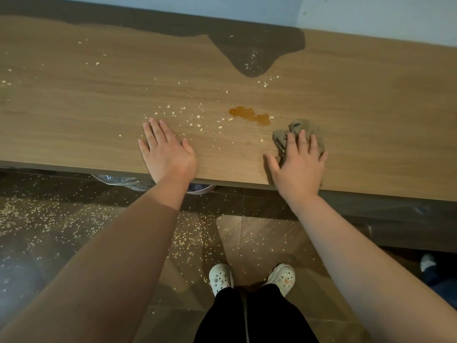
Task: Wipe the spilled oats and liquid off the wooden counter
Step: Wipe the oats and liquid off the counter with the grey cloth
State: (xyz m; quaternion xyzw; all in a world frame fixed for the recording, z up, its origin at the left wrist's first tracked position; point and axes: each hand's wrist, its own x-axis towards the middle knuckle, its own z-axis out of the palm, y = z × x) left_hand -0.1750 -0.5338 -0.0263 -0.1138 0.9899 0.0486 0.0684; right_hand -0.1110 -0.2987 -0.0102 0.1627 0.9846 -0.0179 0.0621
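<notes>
1. R. hand (298, 167): fingers spread and laid flat over a crumpled grey-brown cloth (295, 129), pressing it to the wood near the front edge; not curled round it.
2. Cloth: soft, light, limp. It will bunch under a push, so it is best driven w/ the palm on its middle and the folds kept under the fingers.
3. Amber puddle (249, 116): just beyond the cloth, apart from it. Thin, prob. sticky, likely to smear.
4. Oats (195, 120): dry, loose flakes betw. the hands & further out. They should skid ahead of the cloth.
5. L. hand (168, 149): flat on bare wood, fingers straight, holding nothing.
6. Wooden counter (74, 107): smooth. Dark patch (257, 53) at back may be liquid or shadow; cannot tell.
7. Floor (259, 233): strewn w/ oats.
</notes>
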